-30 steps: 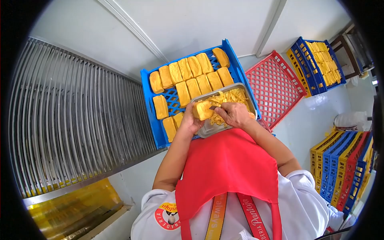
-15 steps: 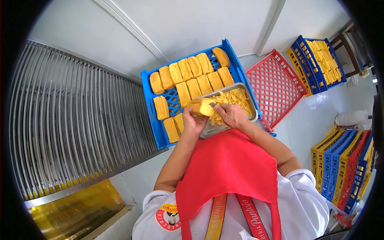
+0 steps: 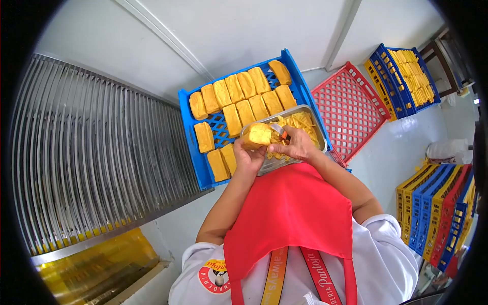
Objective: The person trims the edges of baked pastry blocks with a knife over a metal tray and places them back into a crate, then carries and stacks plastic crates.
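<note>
My left hand [image 3: 250,157] is wrapped round a yellow loaf [image 3: 259,134], its pale cut face turned up. My right hand [image 3: 297,144] grips a small knife [image 3: 279,130] with an orange and dark handle, its blade beside the loaf's right edge. Below both hands lies a metal tray [image 3: 321,133] holding thin yellow peelings [image 3: 300,123]. The tray rests on a blue crate [image 3: 306,94], where several golden loaves [image 3: 222,93] lie in rows. My right thumb reaches toward the loaf's lower edge.
A metal slatted rack [image 3: 101,152] fills the left side. Right of the blue crate lies a red crate [image 3: 351,109]. Farther right are a blue crate of yellow pieces [image 3: 414,76] and a stack of coloured crates [image 3: 432,208]. A white wall [image 3: 244,30] stands behind.
The loaf has been turned in my left hand so its cut face points up. My right hand has drawn slightly back, and the knife with its orange handle now shows more.
</note>
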The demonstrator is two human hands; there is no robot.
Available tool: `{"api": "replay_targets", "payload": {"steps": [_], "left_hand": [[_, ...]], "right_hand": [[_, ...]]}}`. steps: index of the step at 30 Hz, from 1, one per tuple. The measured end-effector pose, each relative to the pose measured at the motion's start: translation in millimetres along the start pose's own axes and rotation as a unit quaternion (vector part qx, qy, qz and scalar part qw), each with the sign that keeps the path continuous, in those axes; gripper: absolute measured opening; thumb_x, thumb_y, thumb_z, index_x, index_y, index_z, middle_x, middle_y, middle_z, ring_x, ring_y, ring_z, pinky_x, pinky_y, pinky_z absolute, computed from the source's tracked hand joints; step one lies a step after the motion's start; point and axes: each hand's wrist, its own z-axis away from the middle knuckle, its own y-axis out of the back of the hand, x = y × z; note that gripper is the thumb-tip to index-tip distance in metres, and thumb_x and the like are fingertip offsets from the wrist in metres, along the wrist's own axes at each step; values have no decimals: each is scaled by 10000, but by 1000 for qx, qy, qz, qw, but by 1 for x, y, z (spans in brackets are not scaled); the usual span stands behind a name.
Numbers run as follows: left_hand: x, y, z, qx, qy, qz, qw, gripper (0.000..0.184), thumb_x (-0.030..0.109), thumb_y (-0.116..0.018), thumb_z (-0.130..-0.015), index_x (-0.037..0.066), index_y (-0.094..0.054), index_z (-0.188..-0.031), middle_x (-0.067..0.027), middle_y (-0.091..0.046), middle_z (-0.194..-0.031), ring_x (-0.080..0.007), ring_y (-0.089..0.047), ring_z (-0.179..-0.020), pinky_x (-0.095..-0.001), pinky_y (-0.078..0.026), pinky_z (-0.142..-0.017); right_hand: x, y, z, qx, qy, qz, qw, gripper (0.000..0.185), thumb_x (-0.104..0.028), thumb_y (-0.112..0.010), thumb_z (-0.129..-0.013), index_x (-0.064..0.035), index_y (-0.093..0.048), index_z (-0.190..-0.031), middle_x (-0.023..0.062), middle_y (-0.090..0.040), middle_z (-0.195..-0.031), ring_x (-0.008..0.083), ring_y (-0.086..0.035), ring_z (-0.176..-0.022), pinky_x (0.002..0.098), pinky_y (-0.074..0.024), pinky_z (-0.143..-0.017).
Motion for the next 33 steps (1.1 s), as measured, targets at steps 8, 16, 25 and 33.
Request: {"api": "replay_targets", "payload": {"steps": [8,16,25,33], "left_hand": [[-9,-1,-4,-12,46,-1,999,510,305,-499,-801,48,-525,-1241,-114,-573,-1238,-291,-568,-1109,-436,-488,-949],[-6,-3,-13,-16,37,24,999,465,295,-489,-817,59,-529,-1215,-102,-585,-1203,-277,-584,-1074,-437,-523,-894],[117,18,-72,203,-489,-678,510,880,154,-676,-816,148,-127,-1502,-236,-359,-1346,-383,-464,-1205,-412,-445,-982],[106,41,-112,103,-198,-931,288,520,211,-617,-832,15,-510,-1301,-265,-424,-1363,-401,-469,-1200,-474,-413,-997]], "right_hand": [[-5,-7,-4,-11,35,26,999,758,-771,-637,-659,-31,-651,-818,190,-654,-717,357,-665,-720,437,-518,-652],[-3,-18,-3,2,44,31,999,652,-693,-572,-790,-51,-650,-706,163,-631,-623,366,-649,-650,452,-516,-608],[38,-16,6,-32,-39,204,978,532,-600,-648,-755,-86,-652,-893,162,-680,-822,347,-668,-800,470,-521,-715],[48,-13,20,-19,-134,230,964,471,-517,-610,-830,-61,-660,-937,186,-679,-945,354,-663,-897,465,-526,-778]]}}
